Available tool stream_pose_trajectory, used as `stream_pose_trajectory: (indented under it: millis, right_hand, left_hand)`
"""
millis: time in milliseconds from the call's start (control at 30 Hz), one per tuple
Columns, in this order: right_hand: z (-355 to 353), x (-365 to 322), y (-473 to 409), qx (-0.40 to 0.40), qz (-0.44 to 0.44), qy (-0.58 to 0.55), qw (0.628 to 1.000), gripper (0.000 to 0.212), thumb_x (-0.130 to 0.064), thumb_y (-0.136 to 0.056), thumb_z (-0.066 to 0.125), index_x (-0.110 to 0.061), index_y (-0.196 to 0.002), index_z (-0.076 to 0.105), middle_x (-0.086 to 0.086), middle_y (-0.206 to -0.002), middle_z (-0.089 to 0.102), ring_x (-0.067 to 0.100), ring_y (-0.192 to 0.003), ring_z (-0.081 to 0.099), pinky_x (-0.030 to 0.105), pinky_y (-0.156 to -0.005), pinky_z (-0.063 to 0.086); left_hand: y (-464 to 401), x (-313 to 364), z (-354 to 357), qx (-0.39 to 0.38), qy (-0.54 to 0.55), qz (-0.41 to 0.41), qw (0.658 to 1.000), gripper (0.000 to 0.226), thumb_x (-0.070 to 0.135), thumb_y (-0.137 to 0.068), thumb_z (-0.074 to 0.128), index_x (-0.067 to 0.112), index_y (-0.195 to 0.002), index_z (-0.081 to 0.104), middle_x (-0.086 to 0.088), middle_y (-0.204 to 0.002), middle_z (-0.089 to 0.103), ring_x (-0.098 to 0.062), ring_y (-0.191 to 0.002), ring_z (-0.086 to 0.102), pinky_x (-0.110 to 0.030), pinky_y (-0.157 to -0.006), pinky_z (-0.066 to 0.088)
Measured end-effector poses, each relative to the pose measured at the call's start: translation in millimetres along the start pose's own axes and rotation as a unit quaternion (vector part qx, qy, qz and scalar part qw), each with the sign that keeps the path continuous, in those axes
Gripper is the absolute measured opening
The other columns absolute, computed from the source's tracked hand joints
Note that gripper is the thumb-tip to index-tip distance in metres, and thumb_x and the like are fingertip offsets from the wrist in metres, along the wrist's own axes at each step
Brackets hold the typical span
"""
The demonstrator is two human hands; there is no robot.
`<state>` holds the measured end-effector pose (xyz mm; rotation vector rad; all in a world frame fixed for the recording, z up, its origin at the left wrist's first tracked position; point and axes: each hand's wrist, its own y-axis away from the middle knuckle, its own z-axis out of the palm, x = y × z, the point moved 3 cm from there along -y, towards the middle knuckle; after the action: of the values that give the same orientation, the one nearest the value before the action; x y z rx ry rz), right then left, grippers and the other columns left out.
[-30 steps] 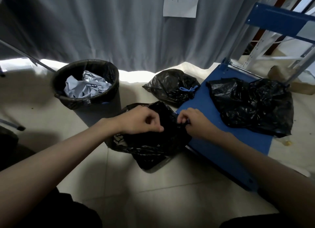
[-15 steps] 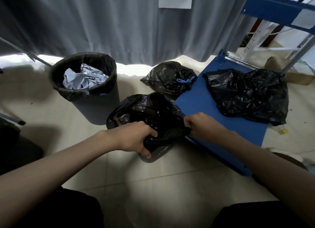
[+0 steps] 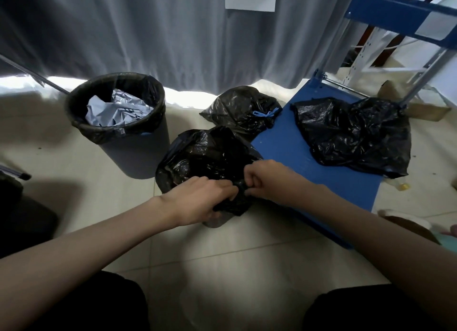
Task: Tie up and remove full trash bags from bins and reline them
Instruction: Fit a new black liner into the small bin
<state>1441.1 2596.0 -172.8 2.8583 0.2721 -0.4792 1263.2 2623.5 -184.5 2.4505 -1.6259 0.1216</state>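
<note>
While the left hand [image 3: 197, 199] and right hand [image 3: 265, 179] both pinched the gathered neck of the nearest black bag [image 3: 210, 157] on the floor, its knot looked unfinished. Beyond lay a tied bag [image 3: 241, 108] and a loose bag [image 3: 353, 135] on the blue cart [image 3: 284, 152]. Far left, the lined bin [image 3: 118, 122] held paper, not yet emptied.

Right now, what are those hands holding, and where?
Both the left hand and right hand grip the nearest black trash bag by its gathered near end.
</note>
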Motion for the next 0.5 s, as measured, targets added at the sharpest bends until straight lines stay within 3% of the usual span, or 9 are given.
stream_pose_trajectory:
  millis: [67, 167, 267, 400, 500]
  right_hand:
    - [10.6, -7.1, 1.1, -0.041, -0.029, -0.005, 0.999, 0.025, -0.023, -0.082, 0.074, -0.019, -0.092, 0.051, -0.012, -0.079, 0.045, 0.013, -0.074, 0.049, 0.029, -0.062, 0.04]
    - [22.9, -11.2, 2.0, -0.043, -0.042, 0.052, 0.997, 0.035, -0.027, -0.082, 0.072, -0.022, -0.095, 0.04, -0.007, -0.089, 0.049, 0.017, -0.077, 0.052, 0.032, -0.061, 0.04]
    - [27.3, -17.3, -0.3, 0.006, -0.05, 0.107, 0.993, 0.045, -0.039, -0.081, 0.073, -0.027, -0.094, 0.031, -0.008, -0.094, 0.052, 0.018, -0.076, 0.056, 0.031, -0.058, 0.038]
    - [30.8, -24.7, -6.1, 0.008, -0.063, 0.144, 0.988, 0.04, -0.044, -0.083, 0.07, -0.026, -0.095, 0.037, -0.007, -0.1, 0.049, 0.017, -0.079, 0.056, 0.03, -0.061, 0.036]
    - [34.4, -27.8, -11.0, -0.01, -0.051, 0.151, 0.987, 0.033, -0.037, -0.084, 0.07, -0.024, -0.092, 0.041, -0.005, -0.1, 0.047, 0.018, -0.079, 0.055, 0.029, -0.062, 0.038]
  left_hand:
    - [4.2, -1.1, -3.3, 0.007, 0.005, 0.028, 1.0, 0.022, 0.04, -0.078, 0.059, 0.027, -0.087, 0.044, 0.009, -0.092, 0.052, -0.018, -0.075, 0.055, -0.033, -0.059, 0.037]
    - [14.3, -8.4, -6.5, -0.003, 0.021, 0.058, 0.998, 0.024, 0.048, -0.073, 0.043, 0.025, -0.077, 0.045, 0.01, -0.078, 0.051, -0.013, -0.077, 0.053, -0.028, -0.071, 0.043]
    - [27.5, -18.6, -1.6, -0.004, -0.005, 0.072, 0.997, 0.012, 0.04, -0.074, 0.054, 0.029, -0.074, 0.05, 0.014, -0.077, 0.051, -0.006, -0.081, 0.051, -0.02, -0.075, 0.038]
    - [49.0, -32.6, 8.4, 0.011, -0.021, 0.066, 0.998, 0.004, 0.033, -0.079, 0.064, 0.033, -0.083, 0.063, 0.015, -0.083, 0.057, -0.007, -0.083, 0.057, -0.02, -0.07, 0.043]
    - [64.4, -44.4, 18.8, 0.006, -0.068, 0.051, 0.996, 0.02, 0.04, -0.083, 0.065, 0.036, -0.102, 0.069, 0.016, -0.097, 0.065, -0.013, -0.092, 0.063, -0.03, -0.071, 0.053]
